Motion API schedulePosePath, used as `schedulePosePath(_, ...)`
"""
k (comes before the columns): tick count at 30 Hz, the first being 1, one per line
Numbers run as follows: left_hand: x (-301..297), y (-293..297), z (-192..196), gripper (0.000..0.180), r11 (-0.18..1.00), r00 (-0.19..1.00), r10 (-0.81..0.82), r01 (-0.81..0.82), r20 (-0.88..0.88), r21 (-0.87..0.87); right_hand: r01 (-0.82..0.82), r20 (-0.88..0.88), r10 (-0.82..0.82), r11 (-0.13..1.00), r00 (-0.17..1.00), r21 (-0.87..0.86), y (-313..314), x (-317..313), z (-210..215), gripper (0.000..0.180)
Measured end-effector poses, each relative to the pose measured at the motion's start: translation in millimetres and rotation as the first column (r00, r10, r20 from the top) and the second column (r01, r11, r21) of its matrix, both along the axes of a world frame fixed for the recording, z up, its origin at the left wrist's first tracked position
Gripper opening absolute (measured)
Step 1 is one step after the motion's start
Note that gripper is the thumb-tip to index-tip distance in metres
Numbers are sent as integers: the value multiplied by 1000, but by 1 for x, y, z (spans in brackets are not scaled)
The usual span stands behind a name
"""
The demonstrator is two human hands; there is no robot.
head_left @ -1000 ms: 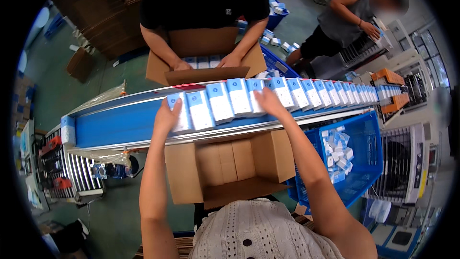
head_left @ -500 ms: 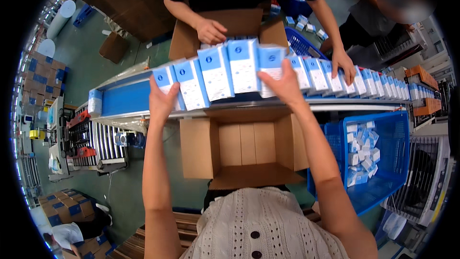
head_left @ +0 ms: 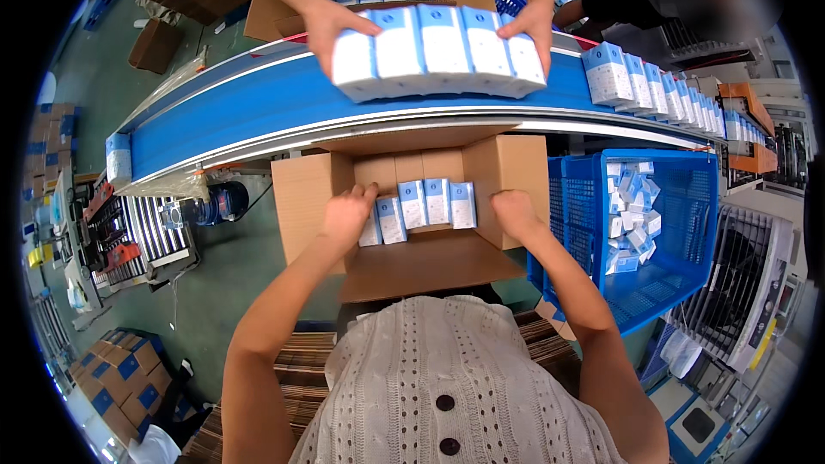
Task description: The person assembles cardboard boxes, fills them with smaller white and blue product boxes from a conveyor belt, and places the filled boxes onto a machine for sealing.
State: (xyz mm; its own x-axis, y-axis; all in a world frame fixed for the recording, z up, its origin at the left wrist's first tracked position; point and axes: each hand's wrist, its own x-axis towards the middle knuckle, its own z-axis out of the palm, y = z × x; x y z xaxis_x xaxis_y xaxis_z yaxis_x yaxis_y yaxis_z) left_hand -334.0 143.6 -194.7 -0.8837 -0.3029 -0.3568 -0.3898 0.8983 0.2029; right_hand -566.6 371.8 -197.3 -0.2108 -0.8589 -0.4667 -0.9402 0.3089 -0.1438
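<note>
Several small blue-and-white boxes (head_left: 412,204) stand in an uneven row inside an open cardboard carton (head_left: 490,251) in front of me. At the row's left end is my left hand (head_left: 346,216), its fingers bent close to the leftmost box and the carton's left wall. My right hand (head_left: 516,215) is at the carton's right side, fingers curled in, with a gap between it and the rightmost box. What either hand's fingers close on, if anything, is hidden. Across the belt, a co-worker's hands (head_left: 331,34) grip another row of blue-and-white boxes (head_left: 443,47).
A blue conveyor belt (head_left: 232,125) runs across beyond my carton, carrying more boxes (head_left: 649,86) at the right. To my right stands a blue plastic crate (head_left: 679,288) with loose boxes (head_left: 632,215) inside. The co-worker's carton (head_left: 275,13) sits beyond the belt; a roller conveyor (head_left: 146,228) is at left.
The row of boxes between my hands has gone from the belt down into my carton, and my hands are lower and nearer. The co-worker has taken up a row from the belt.
</note>
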Motion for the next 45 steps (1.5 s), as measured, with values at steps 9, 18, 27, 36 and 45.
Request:
schedulePosePath(9,-89,11,-120,68,862,913,263,-368,313,349,263,165,-247,961,955,-85,9,13,3,23)
schedulePosePath(18,-131,37,-137,55,773,875,-125,-210,469,598,308,284,-257,939,924,-153,10,6,-4,18)
schedulePosePath(27,-32,6,-217,38,896,862,-62,-174,503,410,294,312,-207,919,927,-264,8,7,-12,20)
schedulePosePath(36,-144,85,-155,58,820,898,-184,-84,401,567,280,283,-212,933,935,-227,14,9,-12,16)
schedulePosePath(45,-82,2,-78,24,770,985,19,-125,173,626,643,114,-635,735,764,-214,30,18,-49,24)
